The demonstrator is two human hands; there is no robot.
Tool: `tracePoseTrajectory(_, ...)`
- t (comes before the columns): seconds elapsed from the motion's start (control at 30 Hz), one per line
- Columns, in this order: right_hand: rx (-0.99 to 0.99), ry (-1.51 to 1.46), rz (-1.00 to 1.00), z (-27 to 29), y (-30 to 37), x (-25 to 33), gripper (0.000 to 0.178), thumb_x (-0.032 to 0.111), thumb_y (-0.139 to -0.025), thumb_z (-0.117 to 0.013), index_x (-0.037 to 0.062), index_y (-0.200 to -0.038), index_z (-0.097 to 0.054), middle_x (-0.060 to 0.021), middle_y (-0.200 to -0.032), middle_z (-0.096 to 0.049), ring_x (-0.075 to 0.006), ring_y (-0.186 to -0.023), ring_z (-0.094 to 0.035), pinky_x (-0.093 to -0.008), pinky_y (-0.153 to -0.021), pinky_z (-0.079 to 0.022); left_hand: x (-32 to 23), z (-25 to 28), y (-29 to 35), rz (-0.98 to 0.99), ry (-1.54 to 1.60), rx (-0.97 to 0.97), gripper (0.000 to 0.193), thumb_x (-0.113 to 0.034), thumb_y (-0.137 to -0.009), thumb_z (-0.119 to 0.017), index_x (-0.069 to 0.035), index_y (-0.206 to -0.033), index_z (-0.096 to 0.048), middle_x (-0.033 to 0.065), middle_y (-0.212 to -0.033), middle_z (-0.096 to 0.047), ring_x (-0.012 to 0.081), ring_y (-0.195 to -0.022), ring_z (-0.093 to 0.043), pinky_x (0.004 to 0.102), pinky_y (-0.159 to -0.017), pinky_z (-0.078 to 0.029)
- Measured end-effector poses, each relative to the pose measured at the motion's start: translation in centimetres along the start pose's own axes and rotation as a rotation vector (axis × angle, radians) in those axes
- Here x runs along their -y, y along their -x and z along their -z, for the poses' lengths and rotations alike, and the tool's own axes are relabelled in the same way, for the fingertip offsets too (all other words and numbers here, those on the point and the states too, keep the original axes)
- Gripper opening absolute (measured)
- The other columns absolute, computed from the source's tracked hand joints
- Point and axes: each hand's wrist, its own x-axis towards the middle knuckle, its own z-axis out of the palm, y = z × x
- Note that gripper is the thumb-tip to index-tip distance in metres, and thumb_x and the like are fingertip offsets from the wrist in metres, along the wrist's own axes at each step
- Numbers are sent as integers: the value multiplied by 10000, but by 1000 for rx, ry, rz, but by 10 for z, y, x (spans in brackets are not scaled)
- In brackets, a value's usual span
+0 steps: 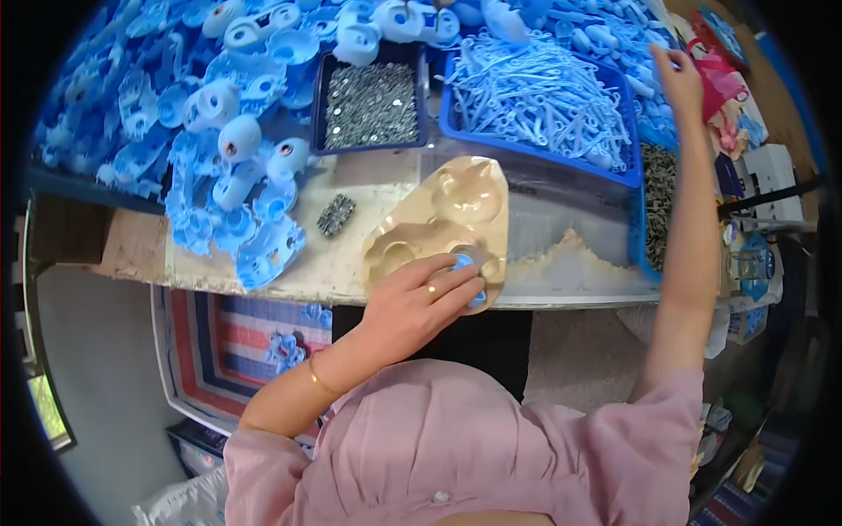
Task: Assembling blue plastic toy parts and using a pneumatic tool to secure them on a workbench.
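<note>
Tan, glossy block (430, 230) has smooth rounded hollows.

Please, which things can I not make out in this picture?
Head view: blue part, mostly covered by the left hand.
Head view: whether the right hand holds anything; too small, blurred.
Head view: shapes of shiny pieces; too small.
Head view: blue pile, cut by top edge.

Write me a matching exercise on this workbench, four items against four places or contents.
1. left hand
2. right hand
3. dark-rimmed tray
4. striped cloth

A. lower than the tabletop
B. filled with small silvery metal pieces
C. at the tan moulded plate
D. near the light-blue plastic parts at upper right

Pairs: 1-C, 2-D, 3-B, 4-A
</note>
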Motion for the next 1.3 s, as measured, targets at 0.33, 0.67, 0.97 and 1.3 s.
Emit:
tracePoseTrajectory(0.33,1047,-797,-292,54,161,222,373,68,-800,-767,10,-1154,-665,-85,-1117,-674,-167,-956,-680,-301,-828,-563,0,-11,12,87,-9,27,381,-289,-856,-747,-64,-1155,-677,91,-1227,-672,294,-1175,-624,448,-973,-510)
tracePoseTrajectory(0.67,1256,-723,-412,9,251,317,281,82,-907,-723,45,-1127,-554,-36,-870,-662,-86,-707,-662,-239,-600,-507,17,47,74,5,-98,-340,182,-134,-788,-798,-91,-927,-689,58,-957,-709,243,-797,-673,350,-669,-558)
tracePoseTrajectory(0.97,811,-301,395,5,264,322,436,315,-839,-806,86,-1180,-660,-80,-824,-656,-185,-616,-608,-321,-593,-490,81,97,134,384,-526,-198,282,-38,-774,-764,-83,-1041,-684,91,-1058,-699,295,-1018,-637,427,-917,-492)
tracePoseTrajectory(1.3,787,-499,54,25,250,307,222,109,-911,-721,39,-1119,-686,-53,-785,-671,-92,-661,-592,-257,-606,-469,66,134,122,642,400,-657,216,-25,-887,-717,15,-1095,-674,70,-1009,-663,150,-973,-600,278,-858,-478)
